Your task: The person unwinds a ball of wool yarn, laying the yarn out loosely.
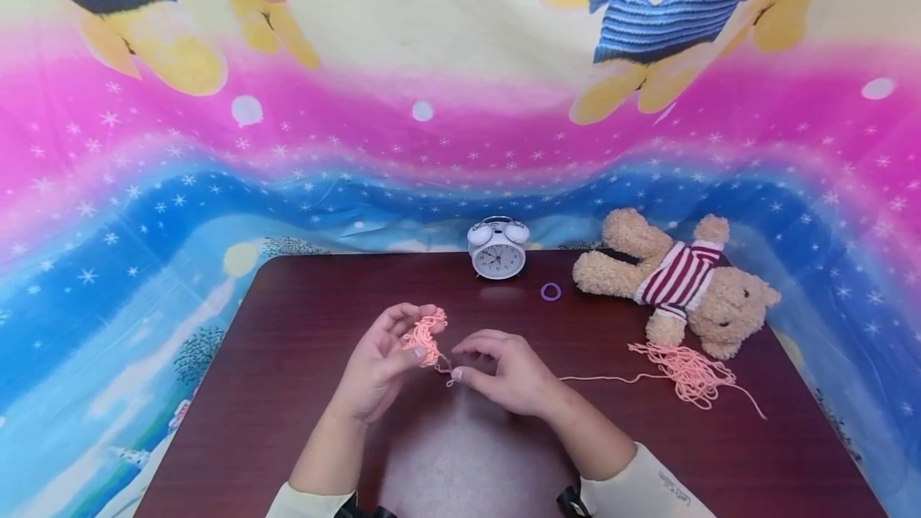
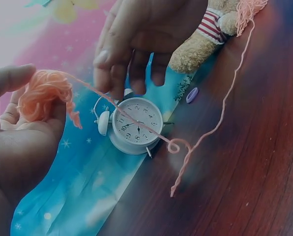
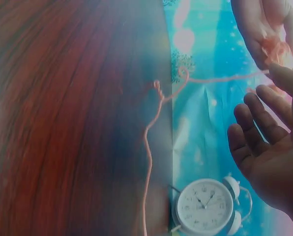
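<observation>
A: Hand pose?

B: Left hand (image 1: 381,362) is raised above the table (image 1: 288,326), thumb on one side, fingers curled round the other; we see it gripping the peach yarn bundle (image 1: 424,338). Right hand (image 1: 514,374) is just beside it, fingers gently bent, clear gap to the thumb. We read it as loose.

A: Touching the yarn strand (image 1: 612,379)?

B: Can't tell. The strand passes close to its fingertips; we can't separate contact from overlap.

A: Yarn layout?

B: Bundle in the left hand. Strand leads off it to a small loop (image 2: 170,146) and a hanging twisted end (image 2: 177,179), then out to the yarn pile (image 1: 694,374) beside the teddy bear (image 1: 676,278).

A: What's hidden?

B: Head view: right hand covers a stretch of strand; lower edge cuts the black wrist straps (image 1: 572,502). Left wrist view: we lose part of the bear behind the right hand; top edge crops the pile. Right wrist view: right hand runs off the right edge, bundle washed out. Alarm clock (image 1: 498,250) and purple ring (image 1: 543,292) sit apart from both hands.
</observation>
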`<state>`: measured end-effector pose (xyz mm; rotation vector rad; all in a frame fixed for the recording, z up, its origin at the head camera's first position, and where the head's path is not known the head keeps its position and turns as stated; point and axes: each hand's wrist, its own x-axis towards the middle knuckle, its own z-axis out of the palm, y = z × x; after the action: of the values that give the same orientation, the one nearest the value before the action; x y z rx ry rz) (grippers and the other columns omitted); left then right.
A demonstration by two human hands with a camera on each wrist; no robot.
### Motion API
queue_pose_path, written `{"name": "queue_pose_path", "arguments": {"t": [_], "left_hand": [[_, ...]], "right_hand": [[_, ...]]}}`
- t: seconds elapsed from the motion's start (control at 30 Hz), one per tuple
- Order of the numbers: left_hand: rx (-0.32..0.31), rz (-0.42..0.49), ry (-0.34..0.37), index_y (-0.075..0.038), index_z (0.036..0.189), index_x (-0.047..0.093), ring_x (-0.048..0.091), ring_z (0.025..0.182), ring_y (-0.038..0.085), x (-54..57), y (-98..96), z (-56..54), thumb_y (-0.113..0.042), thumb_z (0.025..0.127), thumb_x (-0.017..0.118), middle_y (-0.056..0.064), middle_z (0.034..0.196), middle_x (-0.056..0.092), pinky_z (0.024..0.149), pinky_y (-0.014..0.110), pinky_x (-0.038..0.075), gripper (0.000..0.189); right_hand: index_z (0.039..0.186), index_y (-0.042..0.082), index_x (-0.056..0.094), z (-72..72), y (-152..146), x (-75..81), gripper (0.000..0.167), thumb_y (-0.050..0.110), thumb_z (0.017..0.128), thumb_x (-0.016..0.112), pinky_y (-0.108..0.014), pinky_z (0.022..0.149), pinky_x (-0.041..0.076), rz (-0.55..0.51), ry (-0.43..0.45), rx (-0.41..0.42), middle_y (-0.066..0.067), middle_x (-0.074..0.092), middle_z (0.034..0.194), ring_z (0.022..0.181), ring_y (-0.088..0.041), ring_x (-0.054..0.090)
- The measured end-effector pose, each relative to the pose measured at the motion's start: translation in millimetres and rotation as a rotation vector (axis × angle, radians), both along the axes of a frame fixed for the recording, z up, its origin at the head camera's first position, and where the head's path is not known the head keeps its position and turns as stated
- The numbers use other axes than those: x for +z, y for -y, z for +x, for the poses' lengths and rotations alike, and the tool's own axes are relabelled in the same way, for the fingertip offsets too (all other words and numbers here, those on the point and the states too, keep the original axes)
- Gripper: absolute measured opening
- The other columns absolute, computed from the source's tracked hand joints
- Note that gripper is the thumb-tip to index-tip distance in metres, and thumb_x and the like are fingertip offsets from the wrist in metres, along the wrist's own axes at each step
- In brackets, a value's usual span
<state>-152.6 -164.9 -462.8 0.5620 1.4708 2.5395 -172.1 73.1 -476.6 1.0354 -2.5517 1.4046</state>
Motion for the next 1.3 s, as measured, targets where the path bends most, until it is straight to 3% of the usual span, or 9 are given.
{"name": "queue_pose_path", "arguments": {"t": [0.27,0.57,0.9,1.3], "left_hand": [[-0.041,0.008,-0.014,-0.001,0.134,0.047,0.056,0.134,0.027,-0.1,-3.8,0.7,0.019,0.093,0.057,0.021,0.15,0.048,0.096,0.03,0.058,0.047],[-0.015,-0.023,0.005,0.002,0.136,0.046,0.057,0.134,0.028,0.4,-3.2,2.3,0.019,0.093,0.058,0.026,0.15,0.046,0.099,0.033,0.056,0.047],[0.017,-0.113,0.063,0.004,0.137,0.044,0.057,0.134,0.027,0.7,-1.4,4.4,0.017,0.09,0.064,0.029,0.154,0.042,0.099,0.033,0.056,0.052],[-0.036,-0.228,0.089,0.011,0.136,0.04,0.067,0.119,0.023,-7.9,8.0,6.6,0.016,0.088,0.067,0.015,0.145,0.055,0.083,0.03,0.062,0.056]], "right_hand": [[0.108,0.016,0.076,-0.8,11.2,-1.5,0.017,0.021,0.091,0.08,-0.041,0.081,0.061,-0.031,-0.028,0.015,0.007,0.073,0.108,0.096,-0.015,0.069],[0.097,0.017,0.078,-0.1,9.3,-0.5,0.005,0.014,0.093,0.078,-0.039,0.076,0.062,-0.087,-0.033,-0.02,0.009,0.071,0.103,0.094,-0.005,0.067],[0.098,0.016,0.079,-2.2,-6.3,13.4,0.006,0.014,0.092,0.078,-0.032,0.072,0.06,-0.133,-0.049,-0.056,0.01,0.072,0.103,0.092,-0.01,0.068],[0.095,0.018,0.079,-15.1,-37.8,27.4,0.009,0.009,0.093,0.078,-0.032,0.076,0.059,-0.197,-0.092,-0.125,0.007,0.072,0.102,0.094,-0.012,0.068]]}}
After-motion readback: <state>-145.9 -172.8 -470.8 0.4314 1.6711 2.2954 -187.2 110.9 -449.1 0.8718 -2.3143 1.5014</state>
